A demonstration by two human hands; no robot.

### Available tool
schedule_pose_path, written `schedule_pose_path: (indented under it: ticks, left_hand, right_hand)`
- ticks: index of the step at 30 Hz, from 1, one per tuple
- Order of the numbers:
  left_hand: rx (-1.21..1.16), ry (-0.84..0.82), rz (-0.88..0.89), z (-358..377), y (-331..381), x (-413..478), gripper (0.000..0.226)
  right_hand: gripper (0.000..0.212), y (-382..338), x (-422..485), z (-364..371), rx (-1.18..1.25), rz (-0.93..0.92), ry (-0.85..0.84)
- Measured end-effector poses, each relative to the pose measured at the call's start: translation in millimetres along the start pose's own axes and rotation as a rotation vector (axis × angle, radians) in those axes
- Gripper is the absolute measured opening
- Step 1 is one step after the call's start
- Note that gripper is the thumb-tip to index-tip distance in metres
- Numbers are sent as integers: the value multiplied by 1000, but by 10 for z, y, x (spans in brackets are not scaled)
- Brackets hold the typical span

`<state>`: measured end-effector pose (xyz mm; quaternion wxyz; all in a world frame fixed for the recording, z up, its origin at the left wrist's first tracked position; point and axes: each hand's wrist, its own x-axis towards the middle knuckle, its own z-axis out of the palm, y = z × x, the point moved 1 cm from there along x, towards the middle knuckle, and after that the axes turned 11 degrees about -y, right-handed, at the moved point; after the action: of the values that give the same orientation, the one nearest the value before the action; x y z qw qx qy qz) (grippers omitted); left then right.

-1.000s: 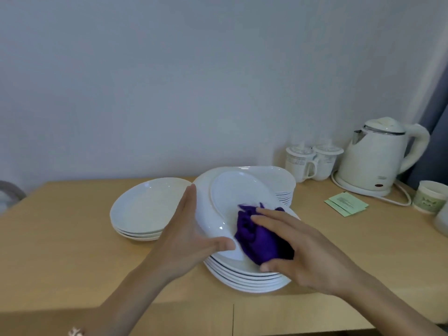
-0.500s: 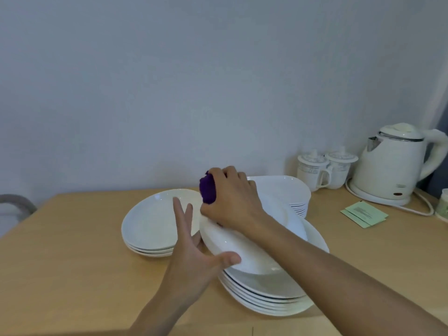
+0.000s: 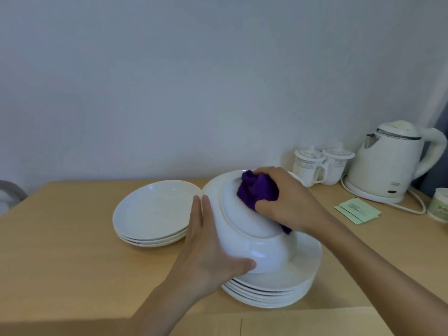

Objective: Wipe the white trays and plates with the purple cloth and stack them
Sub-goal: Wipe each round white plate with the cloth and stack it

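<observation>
Wooden table [image 3: 60, 238], plain wall [image 3: 169, 93]. Tilted underside-up over the stack [image 3: 291, 282], the plate [image 3: 242, 229] is gripped at its rim by the left hand [image 3: 206, 251]; its lower edge maybe rests on the stack, hard to say. The right hand [image 3: 288, 202] bunches the cloth [image 3: 257, 190] against its base. The other pile [image 3: 150, 212] sits left, nearer the left hand.

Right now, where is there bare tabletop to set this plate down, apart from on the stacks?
Widest: bare table left of the left stack, out to the table edge. Smaller, under the right forearm: between the right stack and the green packets. Crowded: back right, with mugs, kettle, cord and cup.
</observation>
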<state>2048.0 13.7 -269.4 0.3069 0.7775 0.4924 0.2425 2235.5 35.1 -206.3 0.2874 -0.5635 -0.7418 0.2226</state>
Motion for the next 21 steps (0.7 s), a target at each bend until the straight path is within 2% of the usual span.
schedule_pose_path:
  ticks: [3, 6, 9, 13, 14, 17, 18, 19, 21]
  left_hand:
    - [32, -19, -24, -11, 5, 10, 137]
    - [79, -17, 9, -5, 5, 25, 136]
    - [123, -35, -51, -28, 55, -10, 139]
    - [185, -60, -97, -60, 150, -33, 137]
    - [186, -65, -107, -60, 156, -33, 137]
    - [167, -51, -83, -46, 137, -36, 137]
    - [160, -43, -75, -44, 129, -37, 136]
    - [161, -45, -79, -43, 126, -39, 136]
    - [160, -67, -89, -46, 136, -47, 137]
  right_hand:
    - [59, -173, -285, 242, 1, -135, -43]
    - [65, -238, -225, 477, -118, -248, 30]
    - [60, -86, -15, 393, -171, -240, 146]
    - [49, 184, 88, 175, -113, 33, 334]
    - [48, 146, 51, 236, -111, 13, 324]
    - [43, -95, -126, 540, -117, -263, 188]
    - [42, -114, -131, 562, -117, -303, 149]
    - [41, -94, -75, 513, -103, -286, 142]
    - [40, -21, 55, 341, -44, -124, 235]
